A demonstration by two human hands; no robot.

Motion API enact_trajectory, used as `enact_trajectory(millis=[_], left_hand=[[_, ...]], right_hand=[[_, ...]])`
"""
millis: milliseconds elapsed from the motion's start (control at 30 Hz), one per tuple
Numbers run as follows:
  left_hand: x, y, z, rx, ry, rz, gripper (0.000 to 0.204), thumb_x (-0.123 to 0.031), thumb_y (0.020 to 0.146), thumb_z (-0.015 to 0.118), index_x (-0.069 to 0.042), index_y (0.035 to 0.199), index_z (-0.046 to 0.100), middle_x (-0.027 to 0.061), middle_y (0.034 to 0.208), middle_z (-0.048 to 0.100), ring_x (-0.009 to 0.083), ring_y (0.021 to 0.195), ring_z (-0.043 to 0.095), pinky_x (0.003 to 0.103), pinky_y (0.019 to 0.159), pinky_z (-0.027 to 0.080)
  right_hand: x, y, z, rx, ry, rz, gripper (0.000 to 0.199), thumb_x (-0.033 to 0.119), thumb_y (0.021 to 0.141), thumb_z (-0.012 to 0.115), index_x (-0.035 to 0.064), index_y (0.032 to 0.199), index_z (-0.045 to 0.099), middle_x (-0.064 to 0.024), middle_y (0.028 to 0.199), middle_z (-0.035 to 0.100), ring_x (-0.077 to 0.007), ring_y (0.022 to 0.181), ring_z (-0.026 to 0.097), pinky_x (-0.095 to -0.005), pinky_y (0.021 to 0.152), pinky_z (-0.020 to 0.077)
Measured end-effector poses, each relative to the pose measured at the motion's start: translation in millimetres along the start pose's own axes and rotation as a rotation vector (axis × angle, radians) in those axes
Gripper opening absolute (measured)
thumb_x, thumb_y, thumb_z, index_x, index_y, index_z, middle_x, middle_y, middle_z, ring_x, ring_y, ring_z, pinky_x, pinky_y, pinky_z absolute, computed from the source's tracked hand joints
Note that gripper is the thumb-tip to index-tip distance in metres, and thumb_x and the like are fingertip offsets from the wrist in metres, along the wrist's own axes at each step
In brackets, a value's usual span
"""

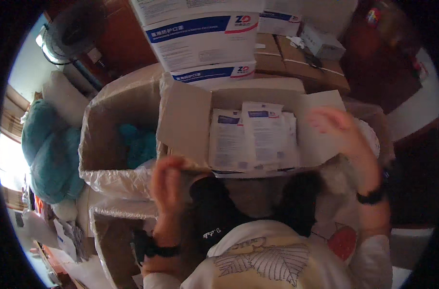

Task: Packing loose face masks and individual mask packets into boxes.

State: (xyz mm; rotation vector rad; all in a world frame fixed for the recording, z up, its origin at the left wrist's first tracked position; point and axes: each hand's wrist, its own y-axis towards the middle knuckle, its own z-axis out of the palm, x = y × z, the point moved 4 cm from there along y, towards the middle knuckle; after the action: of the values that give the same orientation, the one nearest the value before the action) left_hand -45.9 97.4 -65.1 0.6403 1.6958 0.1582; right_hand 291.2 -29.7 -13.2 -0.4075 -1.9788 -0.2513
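Observation:
An open cardboard box [185,125] stands in front of me, its side flaps spread out. Inside lie several flat white packets [264,127] with blue and red print, partly overlapping. My right hand [336,126] is over the right flap [320,137]; it looks empty, with its fingers apart, though blurred. At the lower corner of the left flap is my left hand [166,185], raised and smeared by motion. Its fingers are too blurred to read, and whether it touches the flap I cannot tell.
Left of the box is a plastic-lined carton [91,130] with teal material inside; another lined carton [101,241] is nearer me. Stacked white printed cartons [200,41] rise behind. Brown boxes [296,62] are at the back right. Large teal bundles [53,154] sit far left.

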Motion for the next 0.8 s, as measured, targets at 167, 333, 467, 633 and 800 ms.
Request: enact_trajectory(millis=[167, 333, 467, 633, 800], left_hand=[[-50, -2, 72, 0.494, 0.296, 0.263, 0.029, -0.015, 0.076, 0.058, -0.003, 0.102, 0.055, 0.0157, 0.106, 0.054, 0.0311, 0.098, 0.052, 0.039, 0.086, 0.039], [-30, -4, 95, 0.616, 0.503, 0.274, 0.032, -0.025, 0.078, 0.058, -0.005, 0.103, 0.056, 0.0127, 0.108, 0.055, 0.0280, 0.100, 0.052, 0.042, 0.090, 0.034], [-25, -12, 104, 0.663, 0.595, 0.289, 0.034, -0.030, 0.078, 0.057, -0.007, 0.103, 0.056, 0.0096, 0.103, 0.058, 0.0236, 0.098, 0.054, 0.039, 0.090, 0.034], [-29, -14, 104, 0.650, 0.563, 0.317, 0.033, -0.031, 0.078, 0.057, -0.008, 0.102, 0.057, 0.0086, 0.100, 0.060, 0.0233, 0.095, 0.055, 0.038, 0.090, 0.034], [-29, -11, 102, 0.595, 0.529, 0.304, 0.030, -0.029, 0.077, 0.058, -0.009, 0.099, 0.059, 0.0085, 0.096, 0.061, 0.0235, 0.091, 0.057, 0.038, 0.089, 0.034]], right_hand=[[-86, 73, 66, 0.298, -0.460, 0.299, 0.047, 0.035, 0.081, 0.054, -0.0049, 0.107, 0.052, -0.0196, 0.106, 0.056, -0.0300, 0.097, 0.055, -0.0363, 0.082, 0.0426], [-74, 65, 82, 0.257, -0.759, 0.511, 0.048, 0.035, 0.083, 0.050, -0.0022, 0.113, 0.049, -0.0196, 0.108, 0.055, -0.0298, 0.095, 0.054, -0.0386, 0.081, 0.0414], [-92, 56, 80, 0.045, -0.395, 0.468, 0.044, 0.030, 0.081, 0.054, -0.0004, 0.113, 0.049, -0.0152, 0.108, 0.055, -0.0266, 0.094, 0.053, -0.0370, 0.079, 0.0419], [-125, 55, 71, 0.033, -0.046, 0.470, 0.043, 0.027, 0.077, 0.059, -0.0047, 0.105, 0.053, -0.0184, 0.101, 0.057, -0.0266, 0.091, 0.056, -0.0369, 0.076, 0.0436], [-87, 38, 71, 0.167, -0.153, 0.551, 0.042, 0.026, 0.079, 0.059, -0.0016, 0.109, 0.051, -0.0151, 0.102, 0.058, -0.0260, 0.092, 0.056, -0.0361, 0.076, 0.0436]])
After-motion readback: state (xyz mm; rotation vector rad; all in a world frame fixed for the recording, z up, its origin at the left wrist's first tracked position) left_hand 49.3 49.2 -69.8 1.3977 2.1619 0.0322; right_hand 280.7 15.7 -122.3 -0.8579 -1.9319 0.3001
